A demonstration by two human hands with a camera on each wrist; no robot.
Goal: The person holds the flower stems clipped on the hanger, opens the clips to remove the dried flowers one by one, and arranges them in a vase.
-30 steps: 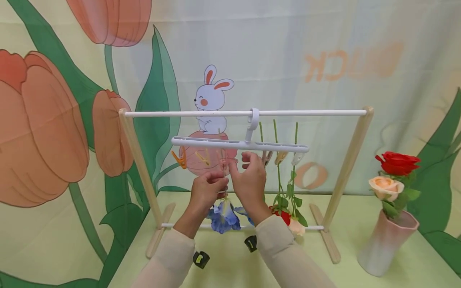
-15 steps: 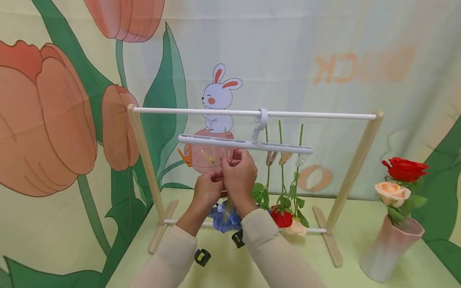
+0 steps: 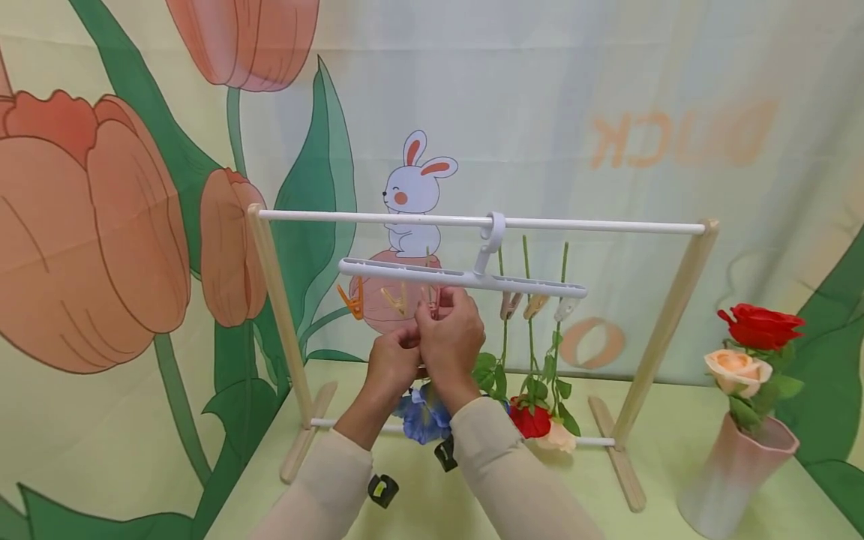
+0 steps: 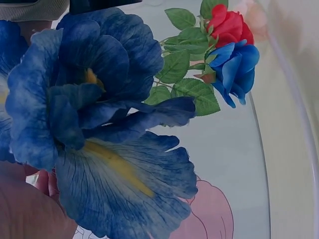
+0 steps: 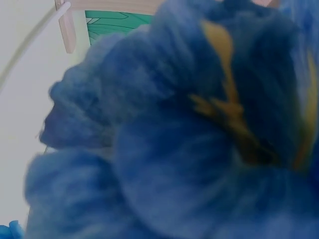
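Observation:
A white clip hanger (image 3: pixel 405 272) hangs from the rack's top rod. My right hand (image 3: pixel 451 334) pinches the pink clothespin (image 3: pixel 434 301) under the hanger's left half. Just below and to the left, my left hand (image 3: pixel 393 367) grips the stem of a blue iris (image 3: pixel 424 417), which hangs head down. The stem's upper end (image 3: pixel 427 255) shows above the hanger; the fingers cover its middle. Blue petals (image 4: pixel 124 174) fill much of the left wrist view, and the iris (image 5: pixel 169 169) blocks the right wrist view. An orange clothespin (image 3: pixel 352 301) and a yellow clothespin (image 3: pixel 395 300) dangle to the left.
Right of the hands, a red rose (image 3: pixel 530 420), a peach rose (image 3: pixel 557 436) and a blue rose (image 4: pixel 234 72) hang upside down from clothespins. The rack's wooden legs (image 3: pixel 668 330) flank the hanger. A pink-and-white vase (image 3: pixel 732 480) with two roses stands at right.
My right hand has moved left and down, its spread fingers closing on the pink clothespin. My left hand keeps hold of the iris stem. The head view has shifted slightly.

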